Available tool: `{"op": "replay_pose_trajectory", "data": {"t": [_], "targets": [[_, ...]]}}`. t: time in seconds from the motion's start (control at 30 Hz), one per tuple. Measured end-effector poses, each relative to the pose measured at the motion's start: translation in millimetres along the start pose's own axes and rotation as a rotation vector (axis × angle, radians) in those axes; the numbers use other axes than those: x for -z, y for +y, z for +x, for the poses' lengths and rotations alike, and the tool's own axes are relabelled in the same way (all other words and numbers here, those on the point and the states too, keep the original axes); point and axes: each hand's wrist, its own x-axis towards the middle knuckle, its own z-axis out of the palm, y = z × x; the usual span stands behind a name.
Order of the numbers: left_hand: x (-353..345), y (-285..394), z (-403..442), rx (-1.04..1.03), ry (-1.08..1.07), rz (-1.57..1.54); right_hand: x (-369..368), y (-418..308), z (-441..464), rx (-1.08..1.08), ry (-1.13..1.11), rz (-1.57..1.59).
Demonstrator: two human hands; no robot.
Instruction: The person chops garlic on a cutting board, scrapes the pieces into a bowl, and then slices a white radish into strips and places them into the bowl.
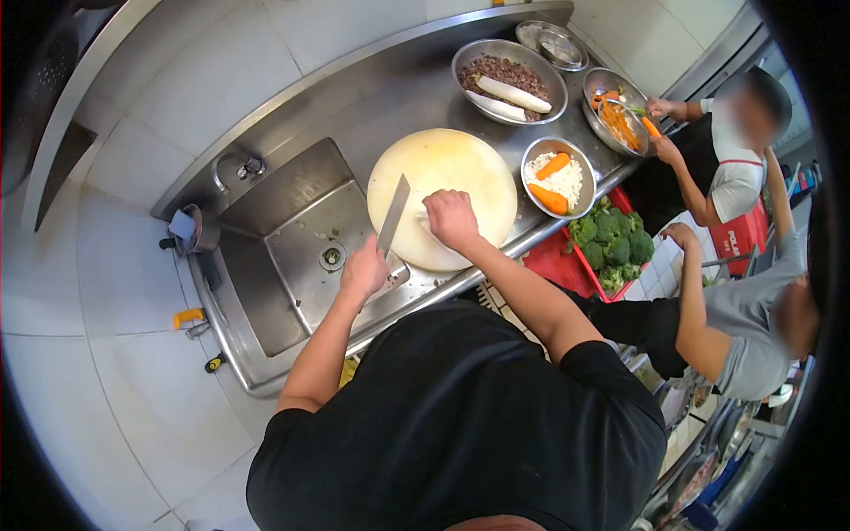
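Observation:
A knife [395,211] with a long blade is held in my left hand [365,268], its tip over the left part of the round cutting board [482,190]. My right hand [450,219] is closed on the board, to the right of the blade, with a small whitish piece [425,221] beside its fingers. What the fingers hold, if anything, is hidden. Right of the board stands a bowl of white bits [567,182] with two carrot pieces [548,198]. Behind it, a larger bowl [558,81] holds chopped reddish-brown food and two long white pieces [513,94].
A sink [283,274] with a faucet [239,170] lies left of the board. At the right, a person [735,168] works over a bowl of orange shreds [620,128]. Broccoli [611,237] fills a red crate. Another person [739,310] stands at the lower right.

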Motion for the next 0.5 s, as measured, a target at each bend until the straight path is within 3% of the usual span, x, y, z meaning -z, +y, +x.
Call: {"op": "replay_pose_trajectory", "data": {"t": [0.1, 0.2, 0.23, 0.33, 0.5], "targets": [[-1.7, 1.3, -3.0, 0.033, -0.027, -0.007, 20.0, -0.4, 1.8, -0.049, 0.203, 0.154], [-7.3, -0.9, 3.2, 0.032, -0.04, 0.024, 1.9, 29.5, 6.6, -0.214, 0.173, 0.191], [-8.7, -2.1, 5.4, 0.027, -0.038, 0.035, -4.6, 51.1, 9.8, -0.268, 0.029, 0.186], [-3.8, 9.9, -7.1, 0.04, -0.036, 0.058, -7.3, 70.7, -8.9, -0.39, -0.112, 0.114], [-3.9, 27.7, -12.8, 0.027, -0.038, 0.05, -9.5, 34.0, -30.4, -0.193, 0.087, -0.004]]}}
